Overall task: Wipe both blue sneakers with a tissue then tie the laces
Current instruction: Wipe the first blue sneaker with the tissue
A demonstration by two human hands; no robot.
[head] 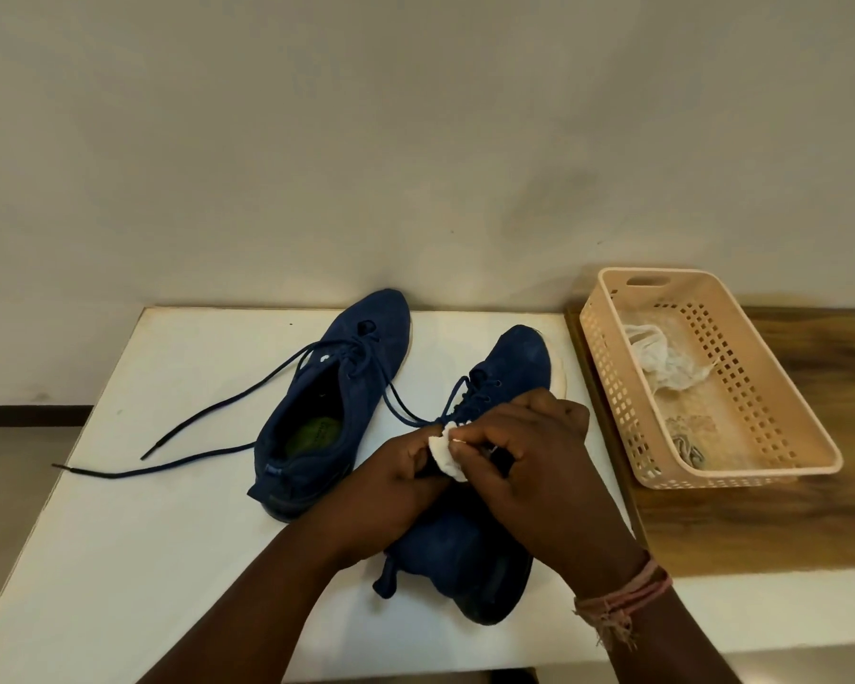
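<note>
Both hands [470, 466] pinch tissue [446, 451] over sneaker [509, 367], toe pointing away.

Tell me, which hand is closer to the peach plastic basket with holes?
Right. The right hand is over the near blue sneaker, beside the peach plastic basket; the left hand is farther away.

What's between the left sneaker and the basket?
In the head view, the right sneaker, with both hands on it, lies between the left sneaker and the basket.
</note>
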